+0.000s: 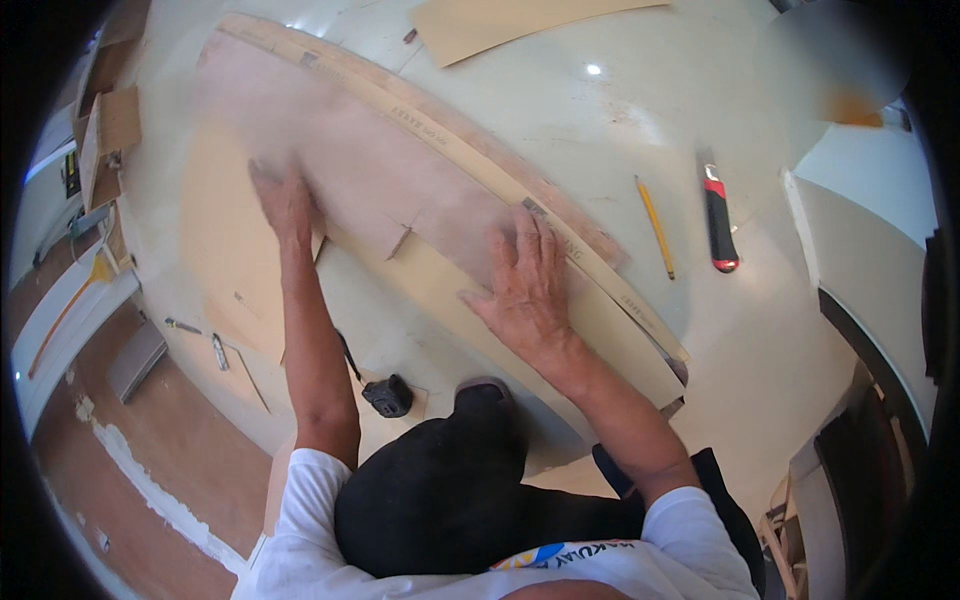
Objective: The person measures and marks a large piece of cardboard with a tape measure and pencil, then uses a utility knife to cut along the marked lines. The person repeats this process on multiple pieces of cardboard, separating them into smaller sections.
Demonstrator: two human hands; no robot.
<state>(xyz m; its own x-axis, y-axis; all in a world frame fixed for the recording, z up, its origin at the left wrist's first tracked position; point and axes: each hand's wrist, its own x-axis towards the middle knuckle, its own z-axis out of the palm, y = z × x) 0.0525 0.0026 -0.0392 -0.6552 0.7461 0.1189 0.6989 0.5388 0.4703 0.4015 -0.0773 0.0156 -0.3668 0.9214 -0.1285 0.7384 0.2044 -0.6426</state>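
Note:
A long pinkish-brown sheet (370, 150) lies slantwise across tan board pieces (640, 370) on the floor. A narrow tan strip with printing (420, 125) runs along its far edge, beside a reddish-brown wooden strip (480, 150). My right hand (530, 290) rests flat with fingers spread, its fingertips reaching the printed strip. My left hand (285, 200) lies at the sheet's near edge, over a tan board (225, 250), fingers stretched out and slightly blurred. Between the hands, a small notch or torn flap (399, 243) shows in the sheet.
A yellow pencil (655, 228) and a red-and-black utility knife (718, 220) lie to the right. A black tape measure (388, 396) sits by my foot (484, 390). Another tan sheet (500, 25) is at the far side; a hammer-like tool (219, 350) lies left.

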